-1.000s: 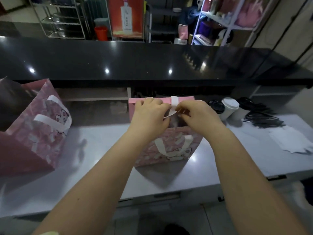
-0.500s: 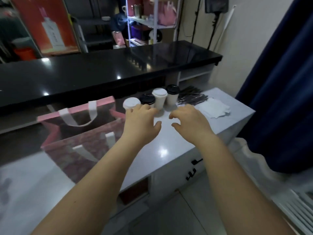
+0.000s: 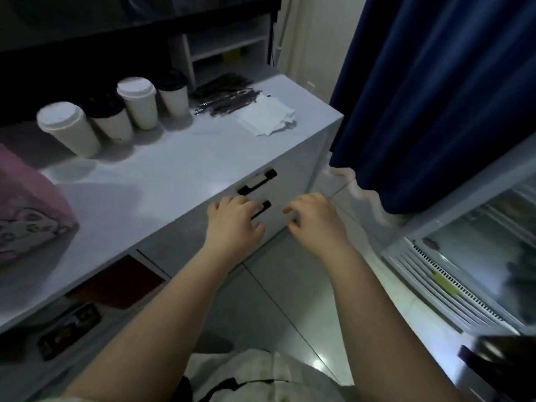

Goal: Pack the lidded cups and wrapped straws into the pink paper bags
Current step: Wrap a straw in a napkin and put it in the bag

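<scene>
Several lidded paper cups stand in a row at the back of the white counter (image 3: 174,169): a white-lidded cup (image 3: 68,130), a black-lidded cup (image 3: 111,121), another white-lidded cup (image 3: 139,103) and a black-lidded cup (image 3: 174,95). Dark wrapped straws (image 3: 226,95) lie in a pile to their right. A pink paper bag (image 3: 26,210) shows at the left edge. My left hand (image 3: 235,224) and my right hand (image 3: 316,220) hover empty in front of the counter's edge, fingers loosely bent, holding nothing.
White napkins (image 3: 266,117) lie beside the straws. Black drawer handles (image 3: 256,181) sit on the counter front behind my hands. A dark blue curtain (image 3: 435,97) hangs at the right, and a glass-fronted fridge (image 3: 478,256) stands lower right.
My hands let go of the pink bag's handles and drew back. The view swung right and down, so the bag is now at the left edge and both hands hang before the drawers.
</scene>
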`<move>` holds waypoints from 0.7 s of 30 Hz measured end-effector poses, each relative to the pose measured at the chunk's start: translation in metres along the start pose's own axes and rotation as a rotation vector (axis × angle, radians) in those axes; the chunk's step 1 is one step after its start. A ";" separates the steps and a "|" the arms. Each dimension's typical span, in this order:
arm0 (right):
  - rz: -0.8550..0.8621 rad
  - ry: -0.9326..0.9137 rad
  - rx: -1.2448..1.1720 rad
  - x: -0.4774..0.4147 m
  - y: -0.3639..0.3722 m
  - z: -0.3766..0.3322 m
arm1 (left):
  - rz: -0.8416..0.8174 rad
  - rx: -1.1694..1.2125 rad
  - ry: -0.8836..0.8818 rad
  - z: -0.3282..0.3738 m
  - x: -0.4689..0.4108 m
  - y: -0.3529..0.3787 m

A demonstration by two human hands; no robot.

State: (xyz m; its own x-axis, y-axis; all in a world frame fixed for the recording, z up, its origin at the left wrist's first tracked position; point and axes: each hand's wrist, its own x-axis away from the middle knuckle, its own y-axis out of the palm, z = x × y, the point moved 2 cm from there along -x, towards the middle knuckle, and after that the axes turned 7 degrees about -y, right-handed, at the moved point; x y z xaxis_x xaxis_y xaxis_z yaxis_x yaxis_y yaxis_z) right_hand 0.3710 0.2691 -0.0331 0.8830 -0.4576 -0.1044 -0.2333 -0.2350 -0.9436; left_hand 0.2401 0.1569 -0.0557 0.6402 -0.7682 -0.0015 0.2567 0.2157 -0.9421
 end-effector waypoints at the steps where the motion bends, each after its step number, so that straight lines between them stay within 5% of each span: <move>1: -0.012 0.012 -0.009 0.004 0.003 0.010 | 0.000 -0.001 0.001 0.006 0.000 0.009; 10: -0.049 0.044 -0.121 -0.031 0.021 0.059 | 0.035 -0.015 -0.045 0.012 -0.040 0.035; 21: -0.018 0.053 -0.125 -0.202 0.008 0.109 | 0.103 0.115 -0.093 0.004 -0.232 0.028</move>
State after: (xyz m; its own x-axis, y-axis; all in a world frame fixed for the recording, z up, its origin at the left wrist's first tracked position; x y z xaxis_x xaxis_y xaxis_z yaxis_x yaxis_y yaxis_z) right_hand 0.2350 0.4528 -0.0535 0.8654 -0.4966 -0.0676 -0.2692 -0.3468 -0.8985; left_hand 0.1013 0.3438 -0.0800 0.7301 -0.6807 -0.0606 0.2638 0.3624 -0.8939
